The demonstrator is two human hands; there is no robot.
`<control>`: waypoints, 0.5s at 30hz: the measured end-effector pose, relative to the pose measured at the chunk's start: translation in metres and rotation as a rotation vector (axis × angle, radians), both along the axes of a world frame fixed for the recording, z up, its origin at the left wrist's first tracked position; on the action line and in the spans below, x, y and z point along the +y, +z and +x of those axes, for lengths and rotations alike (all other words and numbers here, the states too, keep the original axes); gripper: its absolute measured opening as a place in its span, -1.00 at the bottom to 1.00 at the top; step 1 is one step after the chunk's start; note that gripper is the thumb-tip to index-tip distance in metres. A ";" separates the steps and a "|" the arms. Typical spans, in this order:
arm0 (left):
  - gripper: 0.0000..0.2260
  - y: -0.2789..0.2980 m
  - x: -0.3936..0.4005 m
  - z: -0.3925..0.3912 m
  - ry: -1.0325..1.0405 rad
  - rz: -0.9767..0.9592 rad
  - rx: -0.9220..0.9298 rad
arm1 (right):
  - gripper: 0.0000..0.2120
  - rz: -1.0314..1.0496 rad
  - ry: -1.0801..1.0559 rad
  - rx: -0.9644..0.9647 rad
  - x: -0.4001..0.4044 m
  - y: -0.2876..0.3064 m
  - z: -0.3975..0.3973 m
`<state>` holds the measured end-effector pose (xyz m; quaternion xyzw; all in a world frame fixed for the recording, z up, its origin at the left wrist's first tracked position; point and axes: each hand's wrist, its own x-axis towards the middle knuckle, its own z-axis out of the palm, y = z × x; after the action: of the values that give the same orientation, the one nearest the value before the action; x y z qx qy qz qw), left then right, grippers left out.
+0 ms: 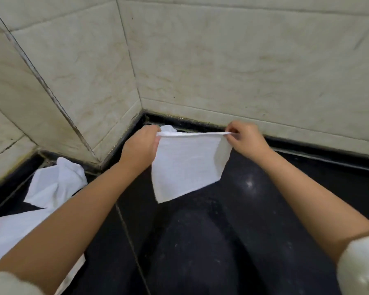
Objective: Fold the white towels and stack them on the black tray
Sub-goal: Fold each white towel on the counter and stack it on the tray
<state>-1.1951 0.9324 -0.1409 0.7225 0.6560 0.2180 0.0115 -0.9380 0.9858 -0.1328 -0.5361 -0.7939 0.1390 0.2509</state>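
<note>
I hold a white towel (185,165) in the air above my knees, folded over so that it hangs from a taut top edge. My left hand (142,145) pinches its left corner and my right hand (246,140) pinches its right corner. A bit of white cloth (168,128) shows just behind the left corner, near the wall. More white towels (51,186) lie crumpled on the dark floor at the left, partly hidden under my left forearm. No black tray can be told apart in this view.
Beige tiled walls (222,60) meet in a corner just beyond my hands. A black glossy floor (307,177) runs below them. My legs in dark trousers (200,241) fill the lower middle.
</note>
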 end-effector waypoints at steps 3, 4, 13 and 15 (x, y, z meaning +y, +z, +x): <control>-0.78 0.025 -0.005 0.028 -0.088 0.094 0.092 | -0.87 0.177 -0.072 0.012 -0.025 0.030 0.041; -0.76 0.032 -0.012 0.038 -0.142 0.163 0.129 | -0.87 0.238 -0.085 0.004 -0.039 0.036 0.055; -0.86 -0.047 -0.118 0.099 -0.584 -0.002 0.383 | -0.91 -0.021 -0.032 -0.402 -0.208 -0.037 0.146; -0.83 -0.079 -0.147 0.108 -0.582 -0.244 0.442 | -0.87 -0.240 -0.014 -0.461 -0.245 -0.066 0.150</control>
<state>-1.0875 0.7853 -0.2196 0.9013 0.4314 -0.0352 0.0170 -0.7879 0.7405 -0.1991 -0.5851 -0.8042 0.1046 -0.0014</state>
